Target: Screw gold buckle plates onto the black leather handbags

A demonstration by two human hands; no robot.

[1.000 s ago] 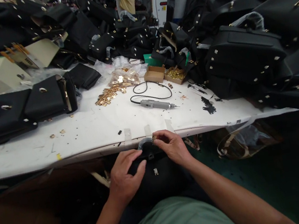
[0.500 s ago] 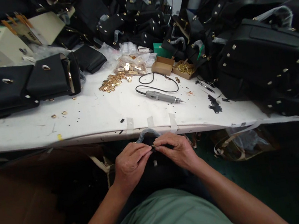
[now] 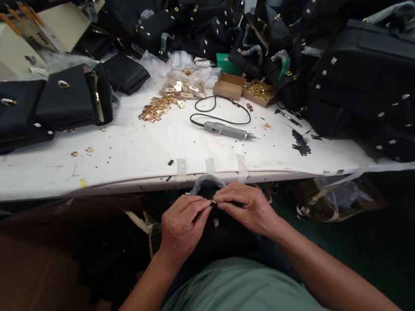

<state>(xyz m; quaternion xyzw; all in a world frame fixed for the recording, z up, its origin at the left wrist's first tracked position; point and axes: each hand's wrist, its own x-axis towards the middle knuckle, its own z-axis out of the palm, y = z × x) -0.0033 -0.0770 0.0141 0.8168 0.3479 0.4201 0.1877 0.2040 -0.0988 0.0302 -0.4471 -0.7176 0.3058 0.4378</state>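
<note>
In front of my body, below the table edge, is a black handbag (image 3: 220,242) whose arched handle (image 3: 206,179) is wrapped in clear plastic. A small gold-coloured metal fitting (image 3: 213,202) shows between my fingertips, over the bag. My left hand (image 3: 184,224) is closed, thumb and fingers pinched at the fitting's left side. From the other side my right hand (image 3: 247,207) pinches it too, with fingertips almost meeting the left ones. The fitting's exact shape is too small to make out.
A grey electric screwdriver (image 3: 227,130) with a black cord lies on the white table (image 3: 129,156). Behind it are gold metal plates (image 3: 156,109) and a small box of gold fittings (image 3: 260,91). Black bags (image 3: 374,73) crowd the right and back. A cardboard box (image 3: 28,286) stands at lower left.
Both hands stay pinched at the same spot on the bag, with only slight finger movement. The view has shifted a little.
</note>
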